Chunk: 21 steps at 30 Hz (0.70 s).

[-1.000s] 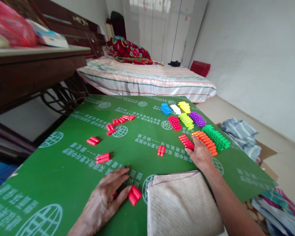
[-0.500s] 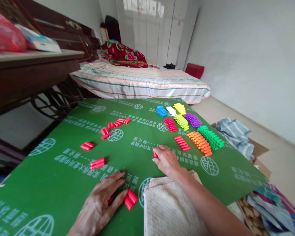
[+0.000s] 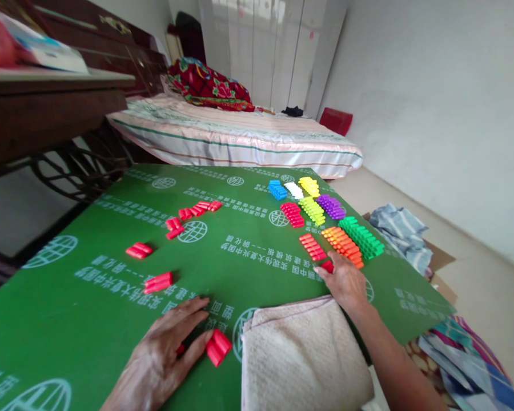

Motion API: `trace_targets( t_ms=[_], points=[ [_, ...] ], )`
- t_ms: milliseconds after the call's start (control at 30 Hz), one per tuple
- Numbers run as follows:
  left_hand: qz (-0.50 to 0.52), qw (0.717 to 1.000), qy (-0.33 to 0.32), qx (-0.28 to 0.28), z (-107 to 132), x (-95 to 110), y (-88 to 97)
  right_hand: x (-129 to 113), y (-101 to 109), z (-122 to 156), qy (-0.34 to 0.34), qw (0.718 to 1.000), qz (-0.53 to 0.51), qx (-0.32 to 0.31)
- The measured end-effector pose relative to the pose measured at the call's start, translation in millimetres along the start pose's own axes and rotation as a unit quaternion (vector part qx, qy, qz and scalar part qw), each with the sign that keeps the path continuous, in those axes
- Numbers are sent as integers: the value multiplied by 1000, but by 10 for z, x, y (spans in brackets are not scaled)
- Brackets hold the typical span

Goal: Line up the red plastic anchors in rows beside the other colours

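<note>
My right hand [image 3: 346,279] pinches small red tubes [image 3: 326,266] at the near end of a short row of red tubes [image 3: 312,247]. Just beyond is a second red stack [image 3: 292,214], with orange tubes [image 3: 342,245] close on the right. My left hand [image 3: 158,348] rests on the green board [image 3: 240,274] with its fingers stretched out. Its thumb tip touches a few joined red tubes [image 3: 218,347]. Another bit of red shows between that thumb and the palm, mostly hidden. Further left lie loose red groups, among them one [image 3: 158,282] ahead of the fingers.
A folded beige cloth [image 3: 300,354] lies between my forearms. Stacks of green [image 3: 362,237], purple [image 3: 330,206], lime [image 3: 312,211], yellow [image 3: 309,186], white [image 3: 293,190] and blue tubes [image 3: 277,189] stand at the right. Behind the board is a bed [image 3: 240,131].
My right hand has carried the red tubes rightward from mid-board to the near end of the red row. The left hand keeps its place by the red tubes. The view has shifted slightly.
</note>
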<state>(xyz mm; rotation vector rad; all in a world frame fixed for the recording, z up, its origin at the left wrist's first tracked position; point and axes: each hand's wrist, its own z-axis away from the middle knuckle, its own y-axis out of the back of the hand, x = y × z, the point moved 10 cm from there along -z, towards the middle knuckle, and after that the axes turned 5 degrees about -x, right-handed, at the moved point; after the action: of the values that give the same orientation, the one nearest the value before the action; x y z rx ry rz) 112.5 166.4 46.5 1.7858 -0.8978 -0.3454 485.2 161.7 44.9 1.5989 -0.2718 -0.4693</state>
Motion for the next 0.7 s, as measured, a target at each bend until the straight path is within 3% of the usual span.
trace_targets(
  t_ms=[267, 700],
  points=[
    [-18, 999, -26, 4, -47, 104, 87, 25, -18, 92, 17, 999, -46, -14],
    [28, 1000, 6, -10, -4, 0, 6, 31, -30, 15, 13, 998, -56, 5]
  ],
)
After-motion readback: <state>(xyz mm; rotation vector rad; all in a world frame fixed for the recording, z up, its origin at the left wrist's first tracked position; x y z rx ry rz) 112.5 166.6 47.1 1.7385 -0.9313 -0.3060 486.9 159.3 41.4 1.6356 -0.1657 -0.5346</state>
